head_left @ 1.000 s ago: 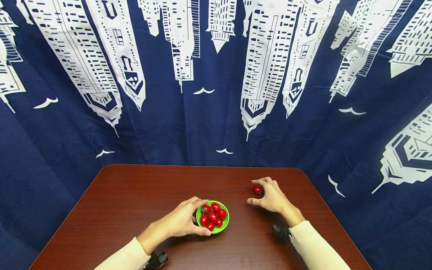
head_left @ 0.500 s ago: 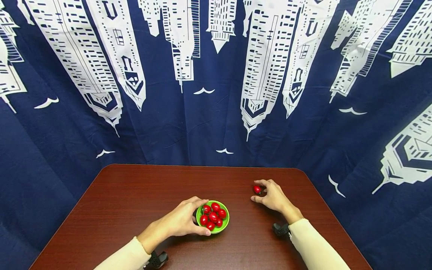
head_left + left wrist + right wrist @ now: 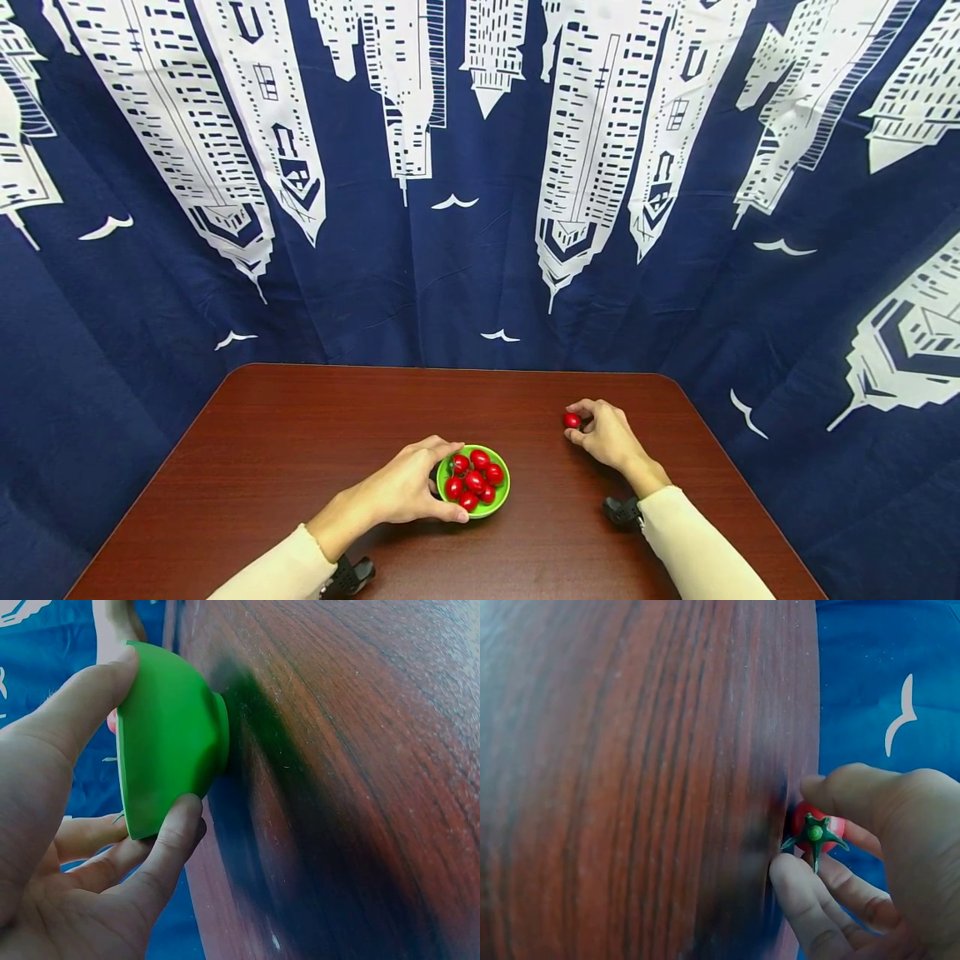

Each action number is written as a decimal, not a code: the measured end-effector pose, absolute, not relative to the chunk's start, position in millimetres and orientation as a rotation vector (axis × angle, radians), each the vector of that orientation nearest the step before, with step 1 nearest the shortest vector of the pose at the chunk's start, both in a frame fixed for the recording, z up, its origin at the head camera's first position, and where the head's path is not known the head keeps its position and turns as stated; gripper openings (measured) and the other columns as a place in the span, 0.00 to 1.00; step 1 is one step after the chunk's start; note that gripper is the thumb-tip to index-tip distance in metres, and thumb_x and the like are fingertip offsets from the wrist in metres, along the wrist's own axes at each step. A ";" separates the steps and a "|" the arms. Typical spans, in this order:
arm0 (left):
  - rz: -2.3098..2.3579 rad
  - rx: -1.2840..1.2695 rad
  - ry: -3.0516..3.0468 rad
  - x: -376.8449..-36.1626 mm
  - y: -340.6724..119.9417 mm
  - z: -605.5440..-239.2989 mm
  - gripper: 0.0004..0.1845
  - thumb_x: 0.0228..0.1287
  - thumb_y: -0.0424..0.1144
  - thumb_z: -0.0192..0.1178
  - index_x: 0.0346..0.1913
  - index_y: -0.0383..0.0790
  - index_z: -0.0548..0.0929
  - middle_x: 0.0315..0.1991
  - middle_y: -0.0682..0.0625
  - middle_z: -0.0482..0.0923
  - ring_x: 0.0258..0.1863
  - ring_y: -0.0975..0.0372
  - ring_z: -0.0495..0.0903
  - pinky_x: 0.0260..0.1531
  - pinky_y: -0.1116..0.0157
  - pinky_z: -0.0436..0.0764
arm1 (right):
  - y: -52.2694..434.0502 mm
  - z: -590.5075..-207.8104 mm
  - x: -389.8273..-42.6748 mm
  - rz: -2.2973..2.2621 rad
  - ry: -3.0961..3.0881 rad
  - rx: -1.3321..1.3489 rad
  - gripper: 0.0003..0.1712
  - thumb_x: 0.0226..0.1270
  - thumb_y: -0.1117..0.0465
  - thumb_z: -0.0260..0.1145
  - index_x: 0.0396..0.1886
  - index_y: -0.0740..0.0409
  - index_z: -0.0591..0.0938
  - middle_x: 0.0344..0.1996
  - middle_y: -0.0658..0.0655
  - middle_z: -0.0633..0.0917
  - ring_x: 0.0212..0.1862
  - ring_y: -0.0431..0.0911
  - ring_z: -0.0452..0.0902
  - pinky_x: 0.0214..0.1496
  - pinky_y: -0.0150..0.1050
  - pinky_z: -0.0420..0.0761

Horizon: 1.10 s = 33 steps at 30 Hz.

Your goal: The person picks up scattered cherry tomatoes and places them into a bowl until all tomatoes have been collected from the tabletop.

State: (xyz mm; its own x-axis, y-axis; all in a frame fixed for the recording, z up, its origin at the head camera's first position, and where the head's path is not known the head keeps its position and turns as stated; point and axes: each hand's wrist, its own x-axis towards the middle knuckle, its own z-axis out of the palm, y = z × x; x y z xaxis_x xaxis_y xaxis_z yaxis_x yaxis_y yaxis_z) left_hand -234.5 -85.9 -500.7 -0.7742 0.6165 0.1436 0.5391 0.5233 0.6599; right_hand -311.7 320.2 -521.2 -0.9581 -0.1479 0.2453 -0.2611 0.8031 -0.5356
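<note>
Dark reddish-brown wood-grain table (image 3: 315,433) seen at frame bottom, rounded far corners, faint sheen along grain. Table backed on all sides by navy curtain (image 3: 465,275), hung in soft folds and creases. Curtain printed with white skyscrapers (image 3: 592,142), shown upside down, tips pointed toward table. Small white gull shapes (image 3: 498,336) scattered between buildings. Lighting even and bright; soft shadows cast on tabletop. Floor and windows not seen.

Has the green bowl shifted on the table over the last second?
No. The green bowl sits at the same spot relative to the table's near edge, with the left hand gripping its rim as before.
</note>
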 end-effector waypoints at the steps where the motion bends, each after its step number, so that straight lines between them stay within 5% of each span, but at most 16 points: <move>1: 1.086 1.008 2.647 -234.5 -85.9 -500.6 0.55 0.58 0.54 0.92 0.83 0.30 0.78 0.64 0.45 0.85 0.53 0.63 0.87 0.46 0.75 0.91 | 320.4 -521.8 -312.0 0.874 -2.795 0.320 0.21 0.68 0.66 0.85 0.59 0.62 0.93 0.47 0.60 0.94 0.39 0.41 0.88 0.45 0.33 0.86; 33: 1.094 0.996 2.642 -234.1 -86.1 -501.1 0.56 0.59 0.54 0.92 0.83 0.30 0.78 0.64 0.44 0.85 0.46 0.69 0.87 0.45 0.75 0.91 | 314.7 -514.9 -300.0 0.910 -2.750 0.303 0.15 0.68 0.71 0.83 0.53 0.59 0.93 0.45 0.57 0.95 0.40 0.42 0.87 0.44 0.30 0.85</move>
State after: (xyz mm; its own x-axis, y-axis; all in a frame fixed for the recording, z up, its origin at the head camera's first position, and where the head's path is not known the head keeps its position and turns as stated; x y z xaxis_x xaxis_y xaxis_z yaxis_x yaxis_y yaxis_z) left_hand -234.1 -86.1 -501.1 -0.7777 0.6133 0.1379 0.5312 0.5239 0.6658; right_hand -300.0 314.7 -514.9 -0.9525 -0.1226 0.2789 -0.2649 0.7857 -0.5590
